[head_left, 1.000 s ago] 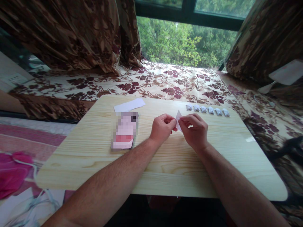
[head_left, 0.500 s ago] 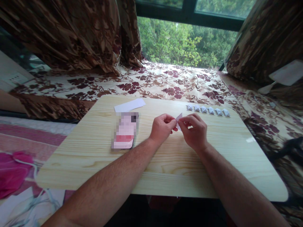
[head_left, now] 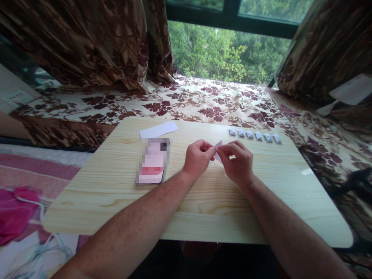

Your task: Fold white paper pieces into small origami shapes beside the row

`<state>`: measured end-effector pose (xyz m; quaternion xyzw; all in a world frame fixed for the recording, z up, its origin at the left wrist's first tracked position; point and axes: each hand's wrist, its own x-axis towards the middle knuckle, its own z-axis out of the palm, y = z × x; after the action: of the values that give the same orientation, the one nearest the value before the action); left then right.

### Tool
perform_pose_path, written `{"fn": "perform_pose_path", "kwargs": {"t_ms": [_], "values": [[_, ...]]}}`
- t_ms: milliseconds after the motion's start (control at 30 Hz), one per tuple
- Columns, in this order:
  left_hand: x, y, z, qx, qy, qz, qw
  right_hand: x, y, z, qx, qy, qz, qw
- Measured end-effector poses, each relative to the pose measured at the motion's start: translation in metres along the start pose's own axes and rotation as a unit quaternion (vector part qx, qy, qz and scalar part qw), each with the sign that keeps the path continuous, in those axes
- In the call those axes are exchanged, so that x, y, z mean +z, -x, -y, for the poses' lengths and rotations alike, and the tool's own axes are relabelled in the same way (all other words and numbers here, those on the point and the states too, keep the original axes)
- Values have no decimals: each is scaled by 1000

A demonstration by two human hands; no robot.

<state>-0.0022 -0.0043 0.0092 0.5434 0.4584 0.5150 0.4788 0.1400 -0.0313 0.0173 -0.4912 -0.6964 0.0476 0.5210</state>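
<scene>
A small piece of folded white paper (head_left: 219,146) is pinched between my two hands above the middle of the table. My left hand (head_left: 199,155) grips its left side with thumb and fingers. On the other side, my right hand (head_left: 237,159) is closed on it at the fingertips. The fingers hide part of the paper, so its full shape cannot be made out. Several small folded white paper pieces (head_left: 250,135) stand in a row near the far right edge. Flat white paper strips (head_left: 158,129) lie at the far left.
A phone (head_left: 153,161), blurred by pixels, rests on the light wooden table (head_left: 95,193) left of my hands. Beyond the table is a ledge with floral cloth (head_left: 215,100) below a window. Pink fabric (head_left: 17,213) and a pale cable (head_left: 43,209) lie at the left.
The folded paper has tilted slightly between my fingers, and more of its lower part shows. Both hands keep their grip in nearly the same place.
</scene>
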Motion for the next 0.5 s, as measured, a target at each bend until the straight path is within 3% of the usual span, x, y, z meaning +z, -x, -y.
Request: {"fn": "perform_pose_path", "kwargs": {"t_ms": [500], "values": [[0, -1, -1, -18, 9, 15, 1000, -1, -1, 1, -2, 14, -14, 1000]]}}
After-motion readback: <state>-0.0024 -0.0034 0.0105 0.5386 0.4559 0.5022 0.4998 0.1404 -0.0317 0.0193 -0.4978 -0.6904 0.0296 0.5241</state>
